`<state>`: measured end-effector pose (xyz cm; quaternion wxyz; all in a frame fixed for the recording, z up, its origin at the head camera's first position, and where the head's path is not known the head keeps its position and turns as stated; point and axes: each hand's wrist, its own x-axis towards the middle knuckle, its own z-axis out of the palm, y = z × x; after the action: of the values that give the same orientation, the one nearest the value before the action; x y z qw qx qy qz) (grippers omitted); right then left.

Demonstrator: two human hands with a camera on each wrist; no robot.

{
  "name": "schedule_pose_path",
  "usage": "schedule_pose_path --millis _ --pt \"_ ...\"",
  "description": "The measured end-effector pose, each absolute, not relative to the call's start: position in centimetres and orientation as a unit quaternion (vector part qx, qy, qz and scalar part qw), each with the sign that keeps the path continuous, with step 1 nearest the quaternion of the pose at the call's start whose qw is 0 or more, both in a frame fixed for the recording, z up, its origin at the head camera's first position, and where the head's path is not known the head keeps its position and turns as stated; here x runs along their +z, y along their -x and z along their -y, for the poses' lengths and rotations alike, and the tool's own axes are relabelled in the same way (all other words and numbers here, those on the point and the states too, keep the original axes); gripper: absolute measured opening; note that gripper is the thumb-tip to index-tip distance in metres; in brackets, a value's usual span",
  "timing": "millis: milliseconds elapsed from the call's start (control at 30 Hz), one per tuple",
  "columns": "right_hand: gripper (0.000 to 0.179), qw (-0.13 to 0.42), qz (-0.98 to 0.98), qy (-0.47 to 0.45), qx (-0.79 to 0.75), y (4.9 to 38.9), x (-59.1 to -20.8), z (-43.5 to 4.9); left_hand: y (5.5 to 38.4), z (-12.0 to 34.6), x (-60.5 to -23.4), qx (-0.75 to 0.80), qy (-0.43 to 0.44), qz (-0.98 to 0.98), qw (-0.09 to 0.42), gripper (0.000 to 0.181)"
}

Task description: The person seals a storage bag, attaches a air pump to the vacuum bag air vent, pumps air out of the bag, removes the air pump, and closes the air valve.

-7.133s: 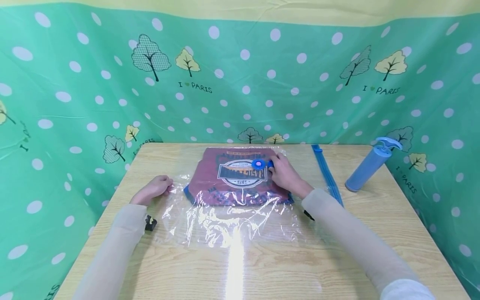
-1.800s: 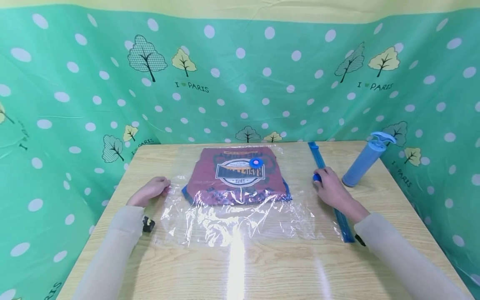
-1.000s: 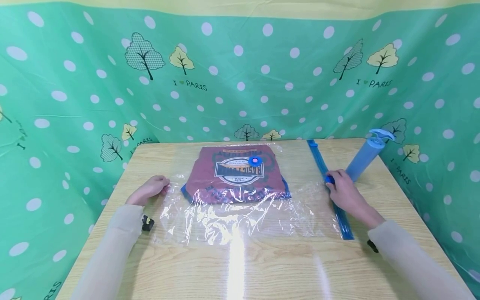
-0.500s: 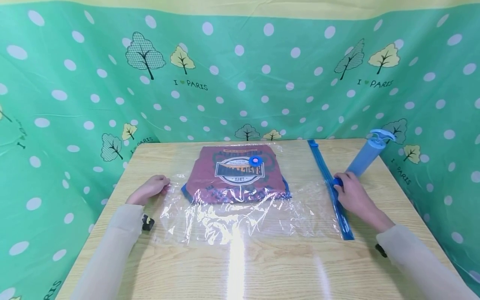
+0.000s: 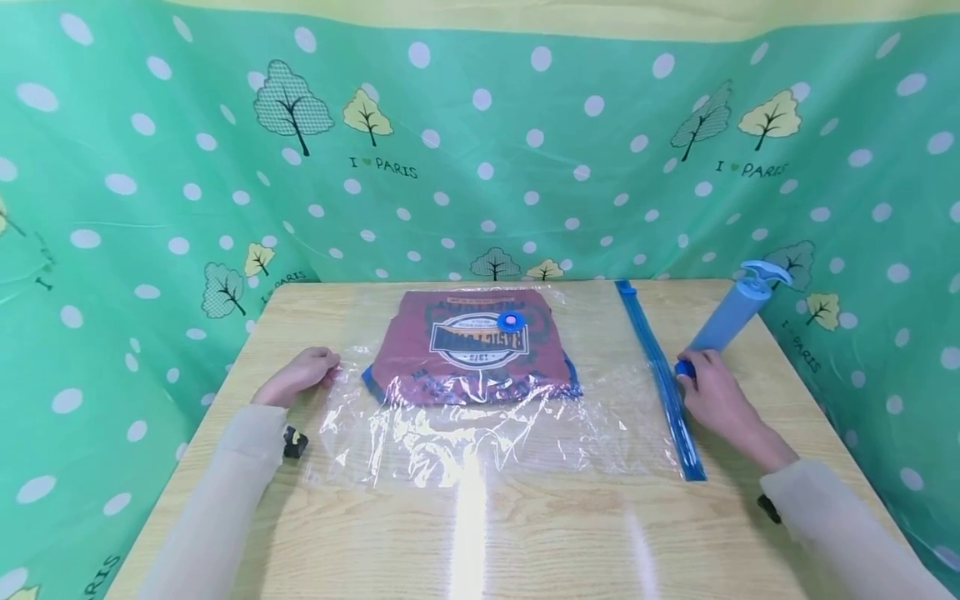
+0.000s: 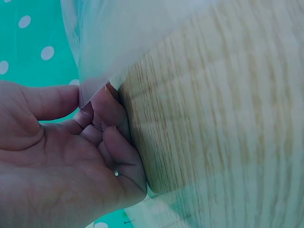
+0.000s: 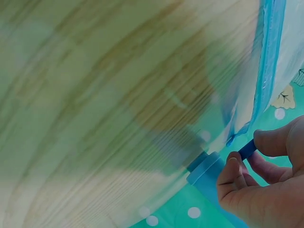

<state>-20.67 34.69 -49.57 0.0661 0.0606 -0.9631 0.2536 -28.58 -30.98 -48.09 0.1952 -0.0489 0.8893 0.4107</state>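
A clear vacuum storage bag (image 5: 615, 417) lies flat with a folded maroon garment (image 5: 405, 350) inside. Its round blue valve (image 5: 511, 322) with a pink centre shows over the garment. My left hand (image 5: 303, 371) pinches the bag's left edge between thumb and fingers, as the left wrist view confirms. On the right, just past the bag's blue zip strip (image 5: 660, 375), my right hand (image 5: 720, 398) pinches a small blue cap (image 7: 247, 149) between thumb and fingertips. The blue hand pump (image 5: 729, 312) stands close behind that hand, its base partly hidden.
All of this is on a wood-grain table (image 5: 555, 533). A green dotted curtain (image 5: 480, 150) rises along the back and both sides. A blue slider (image 5: 628, 292) sits near the far end of the zip strip.
My right hand has carried the blue cap from beside the valve rightward across the zip strip to near the pump. My left hand has stayed at the bag's left edge.
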Motion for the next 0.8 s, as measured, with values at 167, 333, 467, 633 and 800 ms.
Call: schedule_pose_path --millis 167,333,467,633,800 --pt "0.039 0.074 0.962 -0.068 0.253 20.6 -49.5 -35.1 28.5 30.9 -48.0 0.413 0.050 -0.888 0.197 0.030" --pt "0.039 0.076 0.961 -0.075 0.255 20.2 -49.6 -35.5 28.5 31.0 -48.1 0.411 0.052 -0.889 0.197 0.030" --pt "0.036 0.075 0.961 -0.075 0.256 19.7 -49.7 -35.9 28.4 31.1 -48.3 0.414 0.051 -0.888 0.195 0.030" --pt "0.035 0.064 0.965 -0.066 0.245 19.3 -49.8 -36.6 28.4 31.1 -48.2 0.415 0.049 -0.888 0.191 0.031" --pt "0.037 0.047 0.969 -0.057 0.235 19.0 -49.8 -37.3 28.5 31.1 -48.2 0.415 0.045 -0.888 0.193 0.031"
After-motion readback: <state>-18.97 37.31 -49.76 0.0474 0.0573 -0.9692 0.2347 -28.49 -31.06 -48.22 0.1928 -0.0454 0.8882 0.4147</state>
